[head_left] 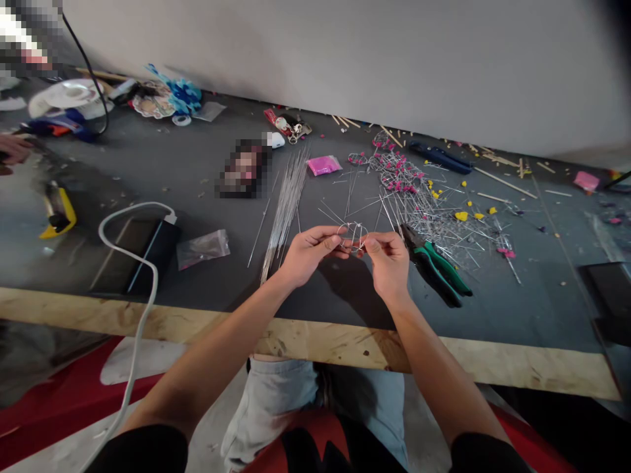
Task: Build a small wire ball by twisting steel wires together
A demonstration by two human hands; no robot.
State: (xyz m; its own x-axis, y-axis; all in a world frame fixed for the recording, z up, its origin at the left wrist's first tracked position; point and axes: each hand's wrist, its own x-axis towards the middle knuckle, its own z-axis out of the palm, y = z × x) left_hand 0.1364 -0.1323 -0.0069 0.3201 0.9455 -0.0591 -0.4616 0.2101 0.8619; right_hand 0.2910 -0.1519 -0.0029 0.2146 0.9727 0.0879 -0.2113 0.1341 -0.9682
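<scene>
Between my two hands is a small rounded frame of bent wire (355,235), held above the dark tabletop. My left hand (318,249) pinches its left side between thumb and fingers. On the other side, my right hand (388,259) grips the wire with thumb and forefinger. A few thin wire ends stick up past the left fingertips. Just right of my right hand lie green-and-black pliers (441,269). A bundle of straight wires (286,210) rests left of my left hand. Behind the hands spreads a heap of wire pieces with pink bits (401,174).
A pink packet (324,165) lies beyond the wires. At left are a black power bank (135,256) with a white cable, a clear plastic bag (203,249) and a yellow cutter (59,210). Another person's hand (14,152) shows at the far left. The wooden table edge (335,341) runs in front.
</scene>
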